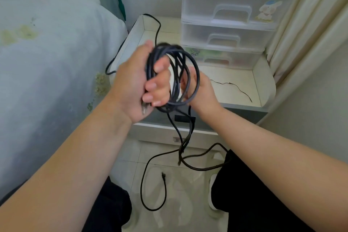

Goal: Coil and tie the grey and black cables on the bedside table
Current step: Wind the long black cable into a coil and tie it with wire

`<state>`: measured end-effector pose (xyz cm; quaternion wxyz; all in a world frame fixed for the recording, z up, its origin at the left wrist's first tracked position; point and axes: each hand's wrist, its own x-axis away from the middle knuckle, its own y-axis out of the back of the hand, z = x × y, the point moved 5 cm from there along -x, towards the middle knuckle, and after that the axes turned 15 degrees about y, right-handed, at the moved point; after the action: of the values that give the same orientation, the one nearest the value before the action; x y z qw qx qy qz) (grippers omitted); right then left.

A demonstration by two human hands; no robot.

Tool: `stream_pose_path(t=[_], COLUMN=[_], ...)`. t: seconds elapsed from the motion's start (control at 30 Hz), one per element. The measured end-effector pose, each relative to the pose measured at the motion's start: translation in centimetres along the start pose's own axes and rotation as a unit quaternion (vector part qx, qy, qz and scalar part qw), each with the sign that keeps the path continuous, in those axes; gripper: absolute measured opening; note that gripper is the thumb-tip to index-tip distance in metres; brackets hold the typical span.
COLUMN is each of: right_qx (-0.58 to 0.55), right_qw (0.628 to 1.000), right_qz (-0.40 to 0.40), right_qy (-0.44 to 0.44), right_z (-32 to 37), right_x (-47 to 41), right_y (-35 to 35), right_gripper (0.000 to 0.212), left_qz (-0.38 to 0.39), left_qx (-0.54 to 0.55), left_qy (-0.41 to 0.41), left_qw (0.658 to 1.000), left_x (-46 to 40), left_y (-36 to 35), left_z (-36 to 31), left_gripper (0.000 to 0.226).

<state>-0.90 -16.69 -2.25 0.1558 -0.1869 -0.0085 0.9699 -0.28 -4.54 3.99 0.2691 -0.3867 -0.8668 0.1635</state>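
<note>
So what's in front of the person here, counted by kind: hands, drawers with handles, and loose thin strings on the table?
Hands: 2, left hand and right hand, both on the cable coil
Drawers with handles: 3
Thin strings on the table: 1
Total: 6

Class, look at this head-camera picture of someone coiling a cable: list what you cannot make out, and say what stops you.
- Right hand: its fingers are hidden behind the black cable coil and left hand, head view.
- Coil's top loops: motion-blurred.
- Cable end on the floor: plug type too small to tell.
- Top of the drawer unit: contents cut off by the upper edge.
- Grey cable: cannot be identified.
</note>
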Motion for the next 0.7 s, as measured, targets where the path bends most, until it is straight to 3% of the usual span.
stream_pose_path(t=[0.13,0.23,0.37,0.43,0.5,0.6,0.7], right_qx=[-0.070,-0.107,-0.101,-0.049,0.095,0.300,0.325], right_qw=[0.982,0.956,0.932,0.945,0.963,0.923,0.917], right_qz=[0.069,0.110,0.119,0.078,0.102,0.223,0.226], right_qy=[-0.161,-0.248,-0.327,-0.312,-0.230,-0.090,-0.048], right_z=[-1.8,-2.2,-2.5,-2.3,-1.4,0.4,1.8], right_x=[3.7,6.2,8.7,8.8,8.1,7.2,6.6], right_y=[-3.6,-5.7,-6.6,-5.9,-5.0,-5.2,-5.3], right_gripper=[0.020,0.024,0.007,0.023,0.029,0.025,0.024], left_qz=[-0.054,-0.104,-0.176,-0.210,-0.235,-0.269,-0.298], left_qx=[0.128,0.158,0.188,0.221,0.244,0.204,0.096], left_qy=[-0.073,-0.119,-0.195,-0.217,-0.234,-0.233,-0.247], left_qw=[0.988,0.975,0.947,0.927,0.911,0.912,0.917], left_x=[0.1,0.2,1.2,1.7,2.1,2.0,2.0], left_y=[1.8,2.7,4.5,5.9,6.8,6.6,5.3], left_z=[-1.7,-2.3,-4.0,-4.5,-4.7,-4.5,-4.2], left_gripper=[0.046,0.044,0.041,0.040,0.040,0.045,0.053])
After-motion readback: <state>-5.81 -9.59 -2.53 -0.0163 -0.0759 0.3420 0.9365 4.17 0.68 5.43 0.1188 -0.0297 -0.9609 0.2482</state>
